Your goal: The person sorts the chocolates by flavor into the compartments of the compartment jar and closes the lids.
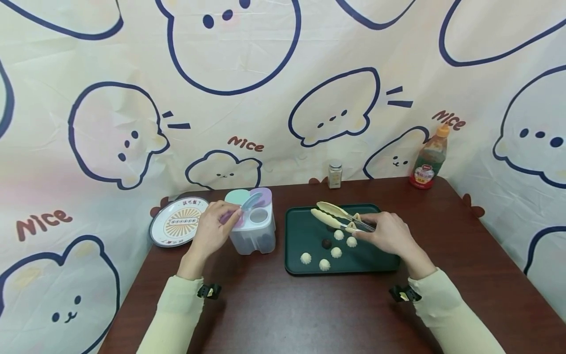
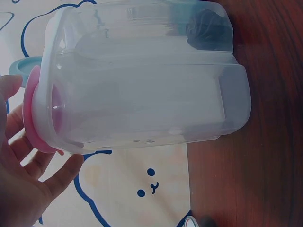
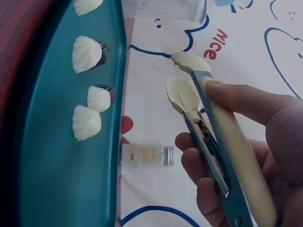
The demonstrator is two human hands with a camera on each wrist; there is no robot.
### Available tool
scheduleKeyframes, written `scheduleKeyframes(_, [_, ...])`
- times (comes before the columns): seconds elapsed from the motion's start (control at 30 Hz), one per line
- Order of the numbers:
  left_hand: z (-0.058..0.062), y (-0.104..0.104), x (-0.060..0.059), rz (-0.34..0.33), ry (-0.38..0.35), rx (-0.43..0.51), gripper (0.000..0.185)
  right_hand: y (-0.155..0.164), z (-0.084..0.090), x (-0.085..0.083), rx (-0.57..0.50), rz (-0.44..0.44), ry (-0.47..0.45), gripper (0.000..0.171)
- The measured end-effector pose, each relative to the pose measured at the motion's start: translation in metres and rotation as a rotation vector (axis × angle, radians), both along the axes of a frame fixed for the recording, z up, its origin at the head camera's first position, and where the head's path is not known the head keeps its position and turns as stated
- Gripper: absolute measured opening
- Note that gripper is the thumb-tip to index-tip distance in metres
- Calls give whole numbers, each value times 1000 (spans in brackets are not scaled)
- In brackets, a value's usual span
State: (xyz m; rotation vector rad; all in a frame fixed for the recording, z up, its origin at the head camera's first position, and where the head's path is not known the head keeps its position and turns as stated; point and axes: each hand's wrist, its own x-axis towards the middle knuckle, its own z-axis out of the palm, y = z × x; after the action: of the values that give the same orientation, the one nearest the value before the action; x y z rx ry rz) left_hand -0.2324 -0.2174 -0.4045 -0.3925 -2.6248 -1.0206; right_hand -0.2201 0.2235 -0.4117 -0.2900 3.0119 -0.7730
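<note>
My left hand (image 1: 212,228) is at the top of a translucent container (image 1: 254,241) with round coloured lids. Thumb and fingertips pinch the edge of a light blue lid (image 1: 251,201), which stands tilted beside an uncovered round opening (image 1: 258,215). Its other fingers lie by the pink lid (image 2: 38,113). With my right hand (image 1: 391,233) I grip food tongs (image 3: 236,151) with cream scalloped tips, spread apart with nothing between them. They hang over a dark green tray (image 1: 371,263) bearing several small white ridged buns (image 1: 325,265) and dark brown ones (image 1: 326,243).
Left of the container, a round patterned plate (image 1: 156,228) leans near the wall cloth. A small metal-capped jar (image 1: 335,176) stands behind the tray, and a sauce bottle (image 1: 429,157) with an orange cap at the back right. Something dark (image 2: 210,29) shows inside the container.
</note>
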Motion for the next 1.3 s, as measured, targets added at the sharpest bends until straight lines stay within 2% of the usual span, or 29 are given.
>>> scheduleKeyframes(0.7, [0,1,1,9,-20,4,36,9,-13,-1,127,-6,-35,59])
scheduleKeyframes(1.3, [1,1,1,3,-6,5,37,4,-16,-4,199,-5,-65,55])
